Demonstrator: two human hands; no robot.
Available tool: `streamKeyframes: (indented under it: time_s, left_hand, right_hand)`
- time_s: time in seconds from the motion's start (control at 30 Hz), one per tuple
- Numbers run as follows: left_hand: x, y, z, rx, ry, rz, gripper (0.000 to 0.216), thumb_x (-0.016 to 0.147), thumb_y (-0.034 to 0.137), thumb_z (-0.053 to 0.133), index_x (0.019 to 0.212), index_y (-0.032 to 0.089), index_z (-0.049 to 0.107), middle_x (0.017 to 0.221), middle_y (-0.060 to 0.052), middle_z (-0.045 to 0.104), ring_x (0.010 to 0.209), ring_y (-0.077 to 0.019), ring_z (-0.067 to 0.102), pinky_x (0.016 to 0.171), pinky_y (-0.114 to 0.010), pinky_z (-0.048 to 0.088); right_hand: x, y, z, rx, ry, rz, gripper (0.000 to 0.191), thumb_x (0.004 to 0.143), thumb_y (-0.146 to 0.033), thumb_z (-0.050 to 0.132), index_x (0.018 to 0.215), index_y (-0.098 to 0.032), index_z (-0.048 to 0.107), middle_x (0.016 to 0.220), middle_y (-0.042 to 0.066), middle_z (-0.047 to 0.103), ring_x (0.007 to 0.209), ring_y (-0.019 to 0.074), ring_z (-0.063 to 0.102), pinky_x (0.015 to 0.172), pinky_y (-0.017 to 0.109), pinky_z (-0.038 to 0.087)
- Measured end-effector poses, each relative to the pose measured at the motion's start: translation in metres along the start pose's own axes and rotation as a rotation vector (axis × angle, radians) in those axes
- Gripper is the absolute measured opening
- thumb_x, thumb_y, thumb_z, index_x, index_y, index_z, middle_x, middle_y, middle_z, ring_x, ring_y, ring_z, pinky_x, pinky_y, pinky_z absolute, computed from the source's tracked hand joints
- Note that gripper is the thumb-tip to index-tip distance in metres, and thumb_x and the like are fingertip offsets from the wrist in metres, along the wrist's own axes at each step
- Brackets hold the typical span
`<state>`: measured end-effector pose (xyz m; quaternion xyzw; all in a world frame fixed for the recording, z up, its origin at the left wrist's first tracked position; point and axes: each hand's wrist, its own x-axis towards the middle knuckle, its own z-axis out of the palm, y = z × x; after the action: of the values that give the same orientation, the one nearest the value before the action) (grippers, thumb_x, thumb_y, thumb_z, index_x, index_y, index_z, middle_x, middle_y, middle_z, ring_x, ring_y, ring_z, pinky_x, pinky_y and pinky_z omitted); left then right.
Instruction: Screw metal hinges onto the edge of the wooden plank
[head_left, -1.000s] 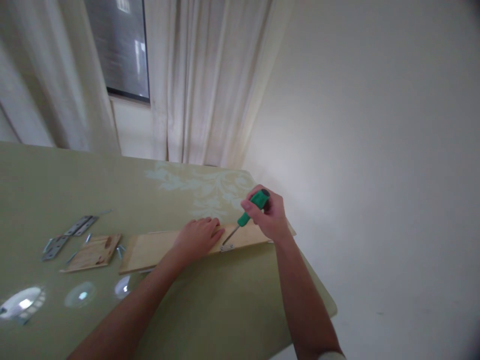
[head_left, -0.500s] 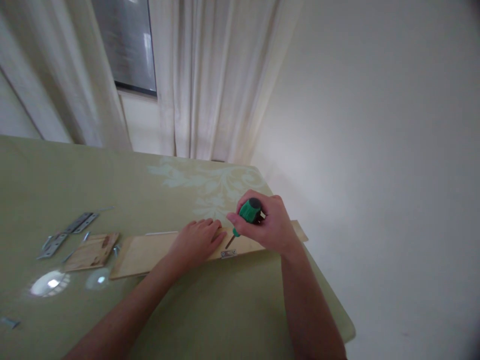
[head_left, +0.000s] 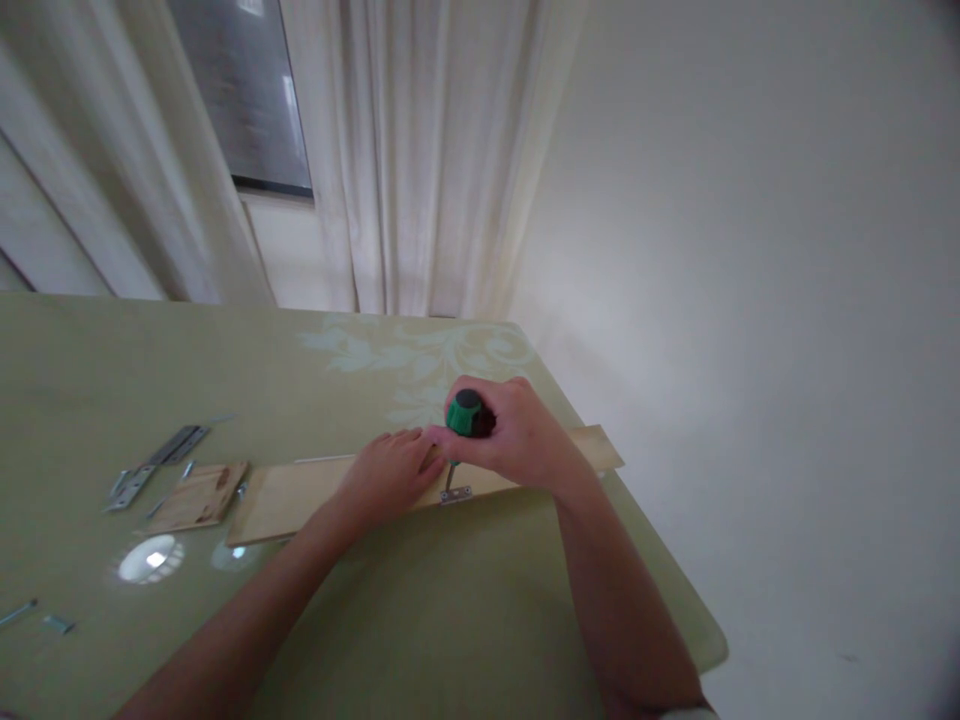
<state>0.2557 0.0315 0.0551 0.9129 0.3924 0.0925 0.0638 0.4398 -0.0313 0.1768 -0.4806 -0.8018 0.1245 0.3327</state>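
Note:
A long pale wooden board (head_left: 281, 497) lies on the table. My left hand (head_left: 390, 468) rests flat on its middle, fingers stretched toward the far edge and thumb out, pressing on it. To the right, my right hand (head_left: 510, 430) is closed around the green and black handle of a screwdriver (head_left: 465, 413), held nearly upright. Its shaft points down to a small metal hinge (head_left: 457, 494) at the board's near edge. The tip meets or is very near the hinge's left end; exact contact cannot be made out.
Left of the board lies a smaller wooden piece (head_left: 199, 497), with screws around it. Metal hinges (head_left: 176, 445) lie beyond it. Another screw (head_left: 58, 624) lies at the lower left. The table's right edge (head_left: 660, 560) runs beside my right forearm; curtains (head_left: 405, 150) hang behind.
The screwdriver has moved left and turned more upright, its tip now lower at the hinge's left end. My left hand stays on the board. The view has shifted slightly.

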Motion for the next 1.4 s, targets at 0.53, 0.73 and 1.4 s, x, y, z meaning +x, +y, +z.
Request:
streamKeyframes:
  time_s: [0.53, 0.73, 1.4]
  left_hand:
    - [-0.003, -0.002, 0.002, -0.022, -0.015, -0.023, 0.034, 0.105, 0.040, 0.041, 0.110, 0.019, 0.067, 0.100, -0.014, 0.075, 0.096, -0.0324, 0.072, 0.085, -0.044, 0.052]
    - [-0.001, -0.001, 0.002, 0.013, -0.010, -0.012, 0.036, 0.106, 0.039, 0.039, 0.104, 0.019, 0.068, 0.094, -0.012, 0.075, 0.090, -0.0302, 0.073, 0.080, -0.042, 0.052]
    - [0.000, 0.000, 0.002, -0.026, 0.007, -0.005, 0.040, 0.108, 0.042, 0.035, 0.118, 0.017, 0.065, 0.102, -0.015, 0.078, 0.095, -0.0323, 0.074, 0.081, -0.041, 0.052]
  right_hand:
    - [0.006, 0.006, 0.006, 0.044, -0.023, 0.031, 0.028, 0.090, -0.038, 0.074, 0.074, -0.021, 0.059, 0.062, -0.008, 0.052, 0.061, 0.0098, 0.047, 0.058, 0.026, 0.028]
    - [0.002, 0.001, 0.000, 0.029, -0.080, 0.062, 0.024, 0.088, -0.035, 0.075, 0.074, -0.021, 0.061, 0.062, -0.007, 0.054, 0.061, 0.0103, 0.049, 0.057, 0.025, 0.029]
    - [-0.012, -0.034, -0.012, -0.314, -0.035, 0.097, 0.047, 0.105, -0.063, 0.050, 0.089, -0.022, 0.065, 0.072, 0.000, 0.067, 0.066, 0.0146, 0.058, 0.064, 0.029, 0.028]
